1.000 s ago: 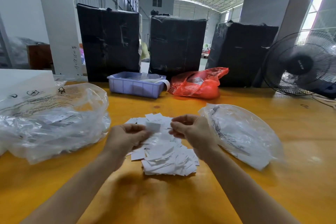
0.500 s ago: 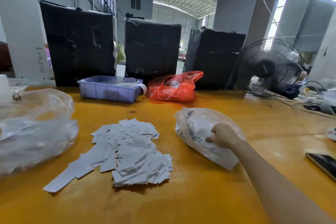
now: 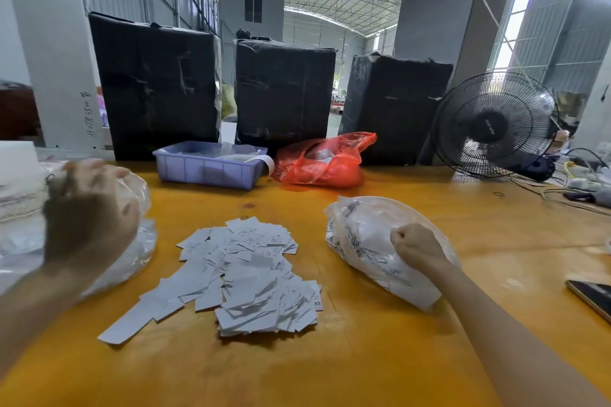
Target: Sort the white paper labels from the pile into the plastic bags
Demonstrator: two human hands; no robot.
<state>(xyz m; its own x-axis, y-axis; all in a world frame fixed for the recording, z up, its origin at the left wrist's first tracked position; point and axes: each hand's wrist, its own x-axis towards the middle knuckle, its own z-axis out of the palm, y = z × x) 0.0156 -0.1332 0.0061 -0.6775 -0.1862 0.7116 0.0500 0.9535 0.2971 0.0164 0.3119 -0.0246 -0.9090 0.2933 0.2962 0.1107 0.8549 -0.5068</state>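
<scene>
Curling tight, right hand (image 3: 417, 248) grip on right plastic bag (image 3: 363, 241); left hand (image 3: 87, 218) blurred, grip unclear.

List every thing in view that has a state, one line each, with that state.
Pile of labels: loose, spread flat on the table.
Right plastic bag: lying on its side, holding white labels.
Left plastic bag: crumpled, partly hidden by the arm.
Right hand: fisted against the right bag.
Left hand: blurred, raised over the left bag.
Blue tray: upright, open-topped.
Red bag: slumped, bulging.
Fan: standing upright.
</scene>
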